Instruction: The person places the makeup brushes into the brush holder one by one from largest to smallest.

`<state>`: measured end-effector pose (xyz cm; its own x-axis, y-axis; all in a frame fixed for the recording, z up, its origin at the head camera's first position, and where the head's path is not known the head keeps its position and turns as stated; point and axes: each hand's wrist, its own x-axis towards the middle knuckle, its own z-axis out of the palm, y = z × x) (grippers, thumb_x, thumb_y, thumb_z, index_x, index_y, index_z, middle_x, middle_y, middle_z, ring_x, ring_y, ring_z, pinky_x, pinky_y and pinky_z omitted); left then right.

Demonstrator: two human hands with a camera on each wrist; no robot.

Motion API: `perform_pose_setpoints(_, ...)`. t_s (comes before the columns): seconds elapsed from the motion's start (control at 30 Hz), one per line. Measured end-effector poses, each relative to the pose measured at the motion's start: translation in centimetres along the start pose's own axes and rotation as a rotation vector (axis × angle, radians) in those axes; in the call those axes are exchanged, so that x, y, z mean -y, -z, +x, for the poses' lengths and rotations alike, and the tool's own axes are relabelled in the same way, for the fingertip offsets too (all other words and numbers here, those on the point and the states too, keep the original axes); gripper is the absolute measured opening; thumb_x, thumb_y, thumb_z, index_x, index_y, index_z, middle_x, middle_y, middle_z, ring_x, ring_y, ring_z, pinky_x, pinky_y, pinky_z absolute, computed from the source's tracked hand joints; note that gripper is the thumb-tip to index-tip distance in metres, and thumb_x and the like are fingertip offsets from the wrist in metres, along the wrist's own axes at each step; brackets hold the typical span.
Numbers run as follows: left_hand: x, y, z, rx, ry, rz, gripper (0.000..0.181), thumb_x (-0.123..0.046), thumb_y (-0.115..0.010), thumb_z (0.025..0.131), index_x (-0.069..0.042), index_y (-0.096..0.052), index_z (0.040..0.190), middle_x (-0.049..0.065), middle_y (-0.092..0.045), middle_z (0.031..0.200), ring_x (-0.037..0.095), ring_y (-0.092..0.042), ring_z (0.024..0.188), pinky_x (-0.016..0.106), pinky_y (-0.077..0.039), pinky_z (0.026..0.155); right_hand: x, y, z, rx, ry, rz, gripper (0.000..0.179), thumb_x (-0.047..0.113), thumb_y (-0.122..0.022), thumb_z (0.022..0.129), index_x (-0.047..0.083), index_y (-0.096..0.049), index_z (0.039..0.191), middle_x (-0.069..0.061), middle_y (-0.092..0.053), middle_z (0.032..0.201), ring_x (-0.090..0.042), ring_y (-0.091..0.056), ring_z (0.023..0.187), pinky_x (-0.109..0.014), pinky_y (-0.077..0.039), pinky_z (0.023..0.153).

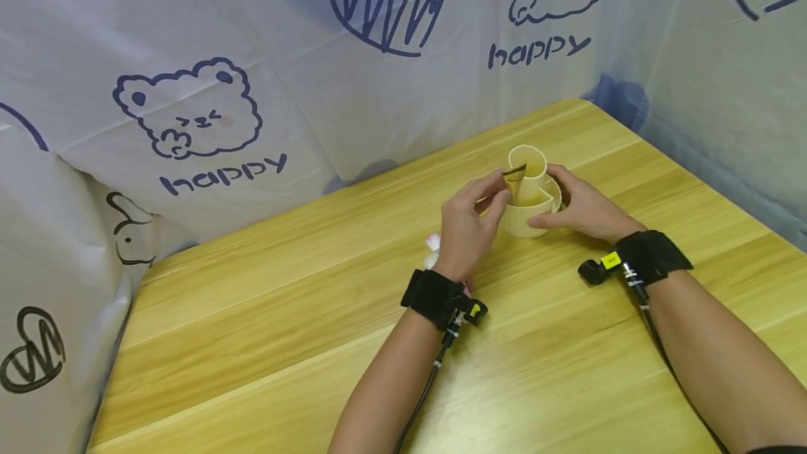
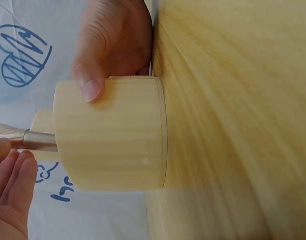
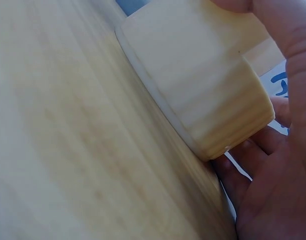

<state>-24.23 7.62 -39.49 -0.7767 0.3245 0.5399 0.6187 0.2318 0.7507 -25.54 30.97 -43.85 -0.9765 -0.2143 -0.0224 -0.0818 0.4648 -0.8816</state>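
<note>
A cream-coloured desk organizer with a taller round compartment at the back stands upright on the table. My right hand grips its right side, thumb on the front wall and fingers round behind, as the right wrist view also shows. With fingers and thumb, my left hand pinches a small gold tube above the organizer's left part. The tube's flat, flared end points up. In the left wrist view its silvery lower part reaches down behind the organizer's rim, and its bottom is hidden.
A small white and pink object lies on the wooden table beside my left wrist, partly hidden by it. A printed cloth hangs along the table's back edge, with more cloth at the left and right sides.
</note>
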Motion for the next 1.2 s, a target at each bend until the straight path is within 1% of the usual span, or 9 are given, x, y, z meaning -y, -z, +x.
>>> perform_pose_setpoints(0.17, 0.1, 0.2, 0.1, 0.001, -0.002, 0.006, 0.032, -0.004, -0.064, 0.101, 0.003, -0.068, 0.131, 0.018, -0.075, 0.119, 0.025, -0.075, 0.113, 0.014, -0.055, 0.097, 0.1, 0.0, 0.0, 0.008, 0.004, 0.036, 0.095, 0.02, -0.083, 0.088, 0.016, -0.023, 0.162, -0.017, -0.044, 0.158, -0.036, -0.045, 0.144, -0.059, -0.036, 0.119)
perform_pose_setpoints(0.3, 0.1, 0.5, 0.1, 0.003, 0.011, -0.017, 0.03, -0.004, -0.063, 0.101, 0.002, -0.069, 0.13, 0.018, -0.076, 0.119, 0.024, -0.075, 0.113, 0.015, -0.056, 0.097, 0.1, 0.0, 0.1, 0.01, 0.006, 0.047, 0.094, 0.017, -0.083, 0.088, 0.016, -0.024, 0.161, -0.019, -0.045, 0.156, -0.037, -0.044, 0.144, -0.061, -0.031, 0.121)
perform_pose_setpoints(0.43, 0.2, 1.0, 0.1, 0.007, 0.041, -0.031, 0.03, -0.004, -0.065, 0.1, 0.002, -0.07, 0.129, 0.018, -0.076, 0.12, 0.025, -0.075, 0.113, 0.016, -0.056, 0.097, 0.0, 0.0, 0.1, 0.008, 0.012, 0.045, 0.094, 0.017, -0.083, 0.088, 0.016, -0.024, 0.162, -0.019, -0.046, 0.155, -0.037, -0.045, 0.143, -0.06, -0.032, 0.121)
perform_pose_setpoints(0.67, 0.8, 2.4, 0.1, 0.016, 0.083, 0.02, 0.03, -0.006, -0.066, 0.099, 0.001, -0.07, 0.128, 0.017, -0.077, 0.117, 0.024, -0.076, 0.111, 0.018, -0.058, 0.095, -0.2, 0.1, 0.2, 0.006, 0.017, 0.048, 0.096, 0.018, -0.084, 0.087, 0.017, -0.023, 0.162, -0.02, -0.045, 0.156, -0.038, -0.042, 0.146, -0.062, -0.028, 0.123)
perform_pose_setpoints(0.73, 0.9, 2.9, -0.1, 0.014, 0.098, 0.018, 0.03, -0.006, -0.066, 0.099, 0.0, -0.07, 0.128, 0.017, -0.077, 0.117, 0.025, -0.076, 0.111, 0.018, -0.058, 0.095, -0.3, 0.1, 0.2, 0.005, 0.016, 0.043, 0.097, 0.018, -0.084, 0.087, 0.017, -0.023, 0.162, -0.02, -0.045, 0.156, -0.038, -0.041, 0.146, -0.063, -0.028, 0.123)
perform_pose_setpoints(0.83, 1.0, 3.5, -0.2, 0.016, 0.106, 0.01, 0.029, -0.006, -0.066, 0.1, 0.0, -0.071, 0.128, 0.017, -0.077, 0.117, 0.026, -0.076, 0.111, 0.018, -0.059, 0.094, -0.4, 0.0, 0.3, 0.006, 0.018, 0.045, 0.097, 0.018, -0.084, 0.087, 0.016, -0.022, 0.162, -0.02, -0.044, 0.157, -0.038, -0.041, 0.146, -0.063, -0.029, 0.123)
perform_pose_setpoints(0.97, 1.0, 3.9, -0.2, 0.027, 0.113, 0.008, 0.029, -0.007, -0.065, 0.1, -0.001, -0.07, 0.128, 0.018, -0.077, 0.117, 0.027, -0.076, 0.111, 0.018, -0.059, 0.094, -0.5, 0.0, 0.2, 0.004, 0.018, 0.057, 0.096, 0.016, -0.084, 0.087, 0.016, -0.023, 0.162, -0.02, -0.044, 0.156, -0.038, -0.04, 0.146, -0.062, -0.027, 0.123)
perform_pose_setpoints(1.07, 1.0, 4.2, -0.3, 0.041, 0.141, 0.025, 0.029, -0.008, -0.065, 0.1, -0.002, -0.071, 0.128, 0.017, -0.077, 0.117, 0.026, -0.076, 0.111, 0.018, -0.059, 0.093, -0.5, 0.0, 0.1, 0.005, 0.016, 0.062, 0.096, 0.016, -0.084, 0.087, 0.016, -0.024, 0.162, -0.019, -0.045, 0.156, -0.037, -0.04, 0.146, -0.061, -0.026, 0.124)
perform_pose_setpoints(1.2, 1.0, 4.8, -0.4, 0.068, 0.188, 0.049, 0.028, -0.01, -0.066, 0.1, -0.004, -0.072, 0.127, 0.015, -0.077, 0.118, 0.025, -0.075, 0.113, 0.02, -0.06, 0.093, -0.3, 0.0, 0.1, 0.012, 0.022, 0.067, 0.095, 0.014, -0.083, 0.087, 0.016, -0.024, 0.161, -0.019, -0.046, 0.155, -0.037, -0.042, 0.145, -0.061, -0.028, 0.123)
